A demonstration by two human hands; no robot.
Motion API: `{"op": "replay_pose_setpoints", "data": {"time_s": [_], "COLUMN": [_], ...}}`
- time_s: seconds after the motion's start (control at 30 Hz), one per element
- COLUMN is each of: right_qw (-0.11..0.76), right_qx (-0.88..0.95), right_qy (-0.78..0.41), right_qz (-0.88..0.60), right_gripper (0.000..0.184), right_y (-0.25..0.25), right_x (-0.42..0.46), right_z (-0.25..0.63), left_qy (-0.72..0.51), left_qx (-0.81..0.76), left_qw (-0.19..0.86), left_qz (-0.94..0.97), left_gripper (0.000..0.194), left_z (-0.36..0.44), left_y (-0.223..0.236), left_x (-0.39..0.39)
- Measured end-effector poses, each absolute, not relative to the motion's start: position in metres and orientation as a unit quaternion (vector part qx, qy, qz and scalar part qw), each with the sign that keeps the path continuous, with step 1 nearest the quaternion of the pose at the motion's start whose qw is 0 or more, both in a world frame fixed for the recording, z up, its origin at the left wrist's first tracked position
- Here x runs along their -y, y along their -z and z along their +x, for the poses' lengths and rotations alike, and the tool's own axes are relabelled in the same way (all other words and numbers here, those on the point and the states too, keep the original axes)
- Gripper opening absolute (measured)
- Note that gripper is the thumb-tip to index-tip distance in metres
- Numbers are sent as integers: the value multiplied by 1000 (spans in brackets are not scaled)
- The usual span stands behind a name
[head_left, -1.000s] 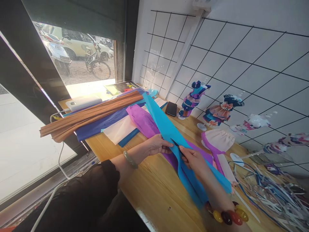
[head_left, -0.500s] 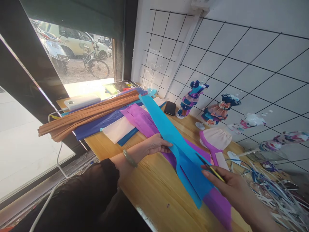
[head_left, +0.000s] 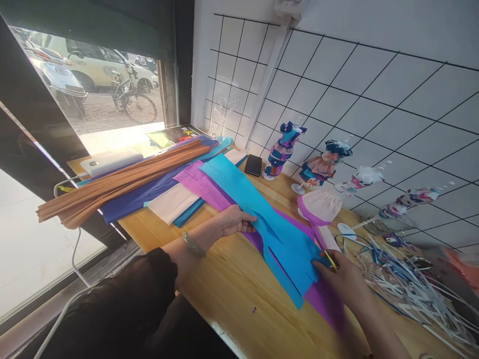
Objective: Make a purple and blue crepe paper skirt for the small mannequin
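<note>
My left hand [head_left: 236,221] pinches the near edge of a bright blue sheet of thin fabric [head_left: 267,214] between thumb and fingers. A long slit runs through the sheet toward its near right end, and purple fabric [head_left: 327,304] lies beneath it. My right hand [head_left: 339,274] is closed around slim black-and-yellow scissors [head_left: 329,258], their dark tips pointing away toward the wall. The fingertips of that hand also touch the blue sheet's right end, which is bunched there. Most of the scissors' handle is hidden by the fingers.
Brown pleated material [head_left: 123,179] and folded fabrics lie at the left. Behind are a black phone [head_left: 253,165], several dressed figures on white stands and a cream-and-purple skirt [head_left: 321,204]. Tangled ribbons [head_left: 404,279] cover the right side. A white cable [head_left: 77,259] hangs off the table's left edge.
The blue sheet's far end has come down nearer, and the sheet now lies broader. My right hand has gripped its right end, with the scissors turned more upright. The view has shifted right.
</note>
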State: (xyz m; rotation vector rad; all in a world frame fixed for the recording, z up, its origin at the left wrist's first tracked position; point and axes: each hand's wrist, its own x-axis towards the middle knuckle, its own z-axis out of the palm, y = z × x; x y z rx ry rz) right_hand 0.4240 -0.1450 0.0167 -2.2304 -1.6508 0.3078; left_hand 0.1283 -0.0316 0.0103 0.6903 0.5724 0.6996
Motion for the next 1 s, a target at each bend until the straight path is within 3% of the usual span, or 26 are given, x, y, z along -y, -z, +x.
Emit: {"op": "replay_pose_setpoints", "data": {"time_s": [0.13, 0.33, 0.77, 1.0], "right_qw": [195, 230, 246, 263], "right_qx": [585, 589, 570, 556], "right_qy": [-98, -117, -163, -162], "right_qz": [-781, -765, -767, -772], "right_gripper": [29, 30, 27, 31], "right_y": [-19, -22, -18, -26], "right_x": [151, 161, 161, 168], "right_z": [425, 420, 406, 412], "left_qy": [-327, -321, -320, -315], "left_qx": [-280, -277, -297, -295], "left_qw": [841, 842, 836, 837], "left_qz": [327, 334, 334, 335], "left_gripper": [18, 28, 13, 15], "left_z": [130, 132, 130, 131], "left_y": [-10, -1, -13, -10], "left_x": [32, 29, 33, 32]}}
